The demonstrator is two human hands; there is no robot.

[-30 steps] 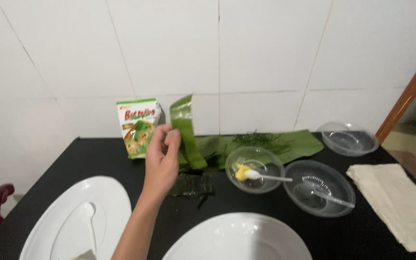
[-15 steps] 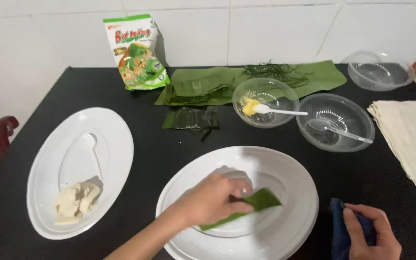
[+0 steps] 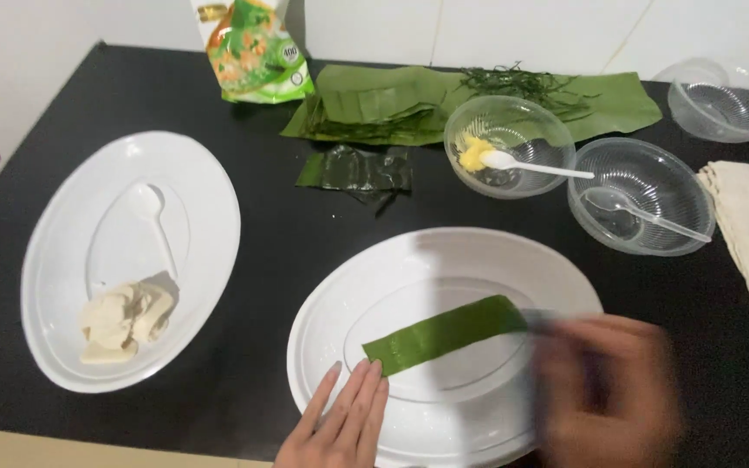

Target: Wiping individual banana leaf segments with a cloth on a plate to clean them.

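1. A green leaf strip (image 3: 446, 334) was laid flat across the middle of the white oval plate (image 3: 340, 295) on the black desk (image 3: 270, 234).
2. Its near end was pinned by the left hand (image 3: 340, 425), fingers straight and pressed together.
3. Its far end was met by the blurred right hand (image 3: 608, 390); whether it pinched the strip could not be told.

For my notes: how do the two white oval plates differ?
The left plate holds pale dough pieces and a white spoon; the near plate holds one green leaf strip. No hand is at the left plate; the left hand and blurred right hand are at the near plate. Both stand on the black table.
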